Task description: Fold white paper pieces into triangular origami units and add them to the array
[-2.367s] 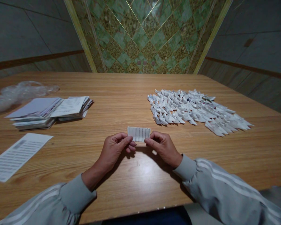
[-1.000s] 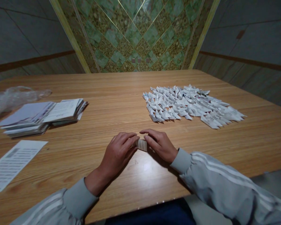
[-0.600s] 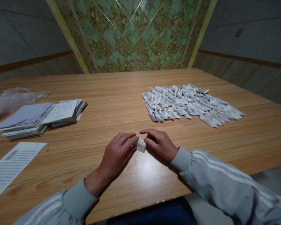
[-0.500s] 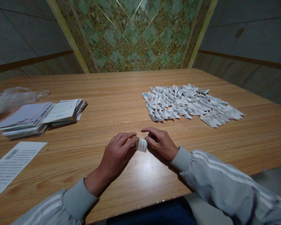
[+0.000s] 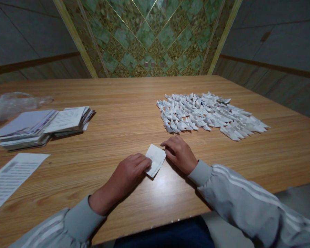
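Note:
A small piece of folded paper [image 5: 156,158], mostly white with faint print along its lower edge, is held just above or on the table in front of me. My left hand [image 5: 135,167] pinches its left side, thumb on top and the other fingers partly hidden behind. At the right corner of the paper, my right hand [image 5: 179,153] has its thumb and curled fingers closed on the edge. Beyond the right hand lies a broad cluster of folded paper boats [image 5: 196,112], set close together in rows.
On the left of the wooden table [image 5: 113,113] are two stacks of paper sheets, a lilac-topped one [image 5: 28,120] and a printed one [image 5: 67,119]. A single printed sheet [image 5: 15,175] lies nearer me. Clear plastic wrapping [image 5: 15,103] sits behind the stacks.
The folded paper has gone from a small, lined, upright-looking shape to a wider, flatter white square. My left hand has moved slightly down and left; the right has shifted little.

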A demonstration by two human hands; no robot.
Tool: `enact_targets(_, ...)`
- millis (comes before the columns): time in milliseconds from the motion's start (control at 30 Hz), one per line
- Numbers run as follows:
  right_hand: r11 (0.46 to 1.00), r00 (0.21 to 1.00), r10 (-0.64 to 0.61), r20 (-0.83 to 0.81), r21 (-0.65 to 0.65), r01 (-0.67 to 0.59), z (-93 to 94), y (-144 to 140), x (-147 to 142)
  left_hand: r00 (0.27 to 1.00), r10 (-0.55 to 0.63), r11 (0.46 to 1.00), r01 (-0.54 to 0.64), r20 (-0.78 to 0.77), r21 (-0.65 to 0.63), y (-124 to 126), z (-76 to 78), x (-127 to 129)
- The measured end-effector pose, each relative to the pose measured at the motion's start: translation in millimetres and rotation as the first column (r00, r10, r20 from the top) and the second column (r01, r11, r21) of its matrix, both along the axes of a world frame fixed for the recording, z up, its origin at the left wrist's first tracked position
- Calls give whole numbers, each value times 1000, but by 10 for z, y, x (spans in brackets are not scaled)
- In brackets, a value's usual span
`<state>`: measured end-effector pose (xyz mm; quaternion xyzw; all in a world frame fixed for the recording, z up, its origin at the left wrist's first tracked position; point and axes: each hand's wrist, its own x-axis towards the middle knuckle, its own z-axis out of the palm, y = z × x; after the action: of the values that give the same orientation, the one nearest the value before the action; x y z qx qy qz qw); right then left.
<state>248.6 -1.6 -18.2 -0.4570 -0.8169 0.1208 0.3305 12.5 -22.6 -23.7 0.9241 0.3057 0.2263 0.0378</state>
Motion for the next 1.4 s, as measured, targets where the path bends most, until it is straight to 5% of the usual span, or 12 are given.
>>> enact_targets(100, 959, 973, 219, 73, 167, -229, 73, -85, -36, 1000, 0, 998, -1, -14, -65, -20, 19, 2)
enact_targets(200, 914, 913, 349, 214, 137, -381, 89, -157, -83, 1000, -22, 994, 22, 1, -110, -33, 56, -7)
enact_targets(333, 951, 906, 292, 306, 2, -308, 32, -155, -86, 995, 0, 988, 15, 98, -152, -25, 60, -23)
enact_targets(667, 956, 949, 239, 204, -219, -194, 43, -125, -98, 962, 216, 925, -148, 165, -350, -13, 16, -22)
enact_targets(1167, 992, 906, 115, 408, -102, -80, -10, -165, -240, 928, 371, 895, -355, 10, -271, -57, -12, 4)
enact_targets(1400, 979, 899, 186, 396, -158, -133, 32, -158, -203, 926, 376, 885, -373, -44, -280, -62, 19, 11)
